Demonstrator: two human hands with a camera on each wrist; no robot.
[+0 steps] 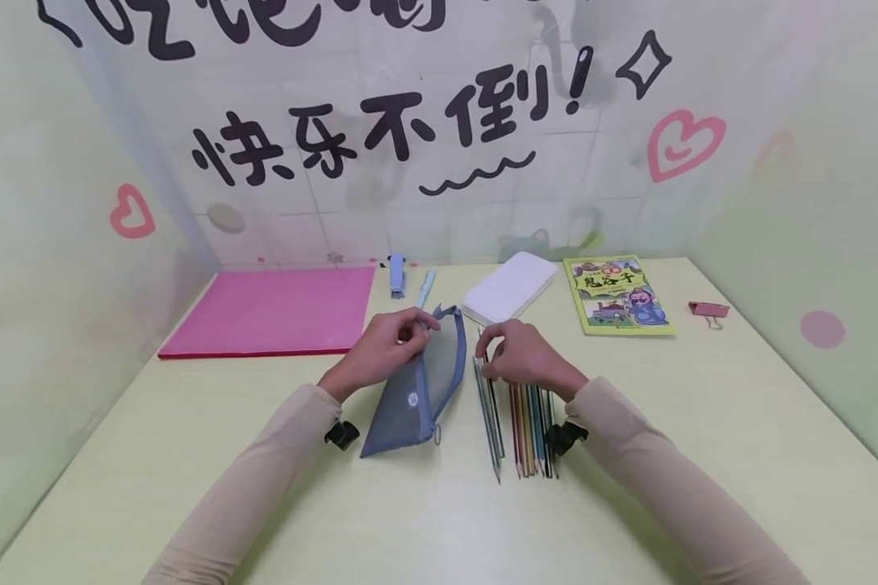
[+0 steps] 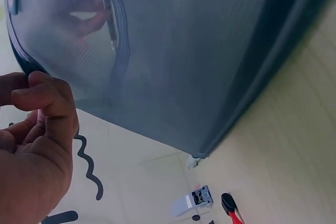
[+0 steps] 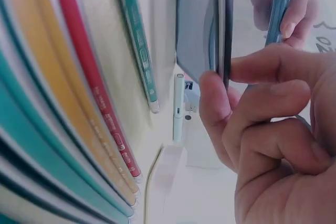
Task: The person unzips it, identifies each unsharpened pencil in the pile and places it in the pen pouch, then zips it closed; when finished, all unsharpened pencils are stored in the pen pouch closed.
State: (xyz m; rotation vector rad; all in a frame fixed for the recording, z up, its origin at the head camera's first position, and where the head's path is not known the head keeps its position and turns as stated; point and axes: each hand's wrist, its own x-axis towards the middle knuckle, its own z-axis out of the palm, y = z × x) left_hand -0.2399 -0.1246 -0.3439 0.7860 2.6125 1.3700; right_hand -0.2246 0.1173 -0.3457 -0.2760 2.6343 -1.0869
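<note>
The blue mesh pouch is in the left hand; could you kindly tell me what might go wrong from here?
The right hand pinches the dark pencil near one end, so it could swivel or slip. The left hand holds the pouch by its edge, so the mouth might sag shut. The right wrist's camera looks close to the loose pencils and might knock them askew.

Pale table (image 1: 439, 520), head view, clock from centre, is carrying: flat pink pad (image 1: 270, 313) at 10; blue stapler (image 1: 397, 278), 11–12; light-blue pen (image 1: 427, 284), 12; white box (image 1: 512, 287), 1; illustrated booklet (image 1: 614, 296), 2; binder clip (image 1: 709, 309), past 2. Pencils (image 1: 531, 435) are lying toward 3.
</note>
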